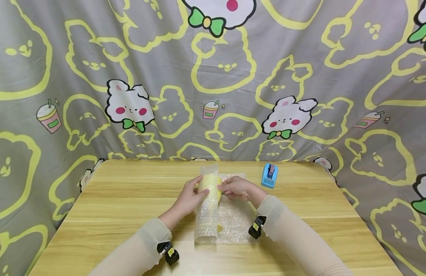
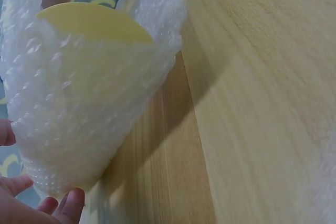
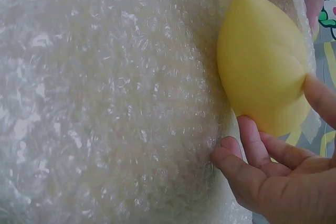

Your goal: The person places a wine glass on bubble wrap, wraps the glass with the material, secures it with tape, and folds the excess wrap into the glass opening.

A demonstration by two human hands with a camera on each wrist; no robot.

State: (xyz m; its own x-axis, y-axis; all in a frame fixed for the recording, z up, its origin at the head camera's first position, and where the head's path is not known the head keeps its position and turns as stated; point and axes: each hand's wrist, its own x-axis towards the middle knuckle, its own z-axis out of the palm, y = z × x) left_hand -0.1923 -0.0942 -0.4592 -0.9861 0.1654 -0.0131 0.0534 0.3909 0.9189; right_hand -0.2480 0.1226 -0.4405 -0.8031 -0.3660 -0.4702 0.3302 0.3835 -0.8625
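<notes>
A yellow goblet (image 3: 262,61) lies on its side on a sheet of bubble wrap (image 1: 235,226), its stem towards the person. One flap of the wrap covers the goblet's left side. The round foot (image 2: 97,22) shows at the near end. My left hand (image 1: 190,199) holds the folded wrap over the bowl from the left, thumb on top. With its thumb and fingers at the rim end, my right hand (image 1: 238,186) grips the goblet's bowl from the right. In the right wrist view some of its fingertips touch the wrap too.
A blue tape dispenser (image 1: 269,176) stands at the back right of the wooden table (image 1: 130,207). Behind and beside the table hangs a grey patterned curtain (image 1: 178,69). A wrist camera (image 1: 169,253) sits on the left sleeve, another (image 1: 257,227) on the right.
</notes>
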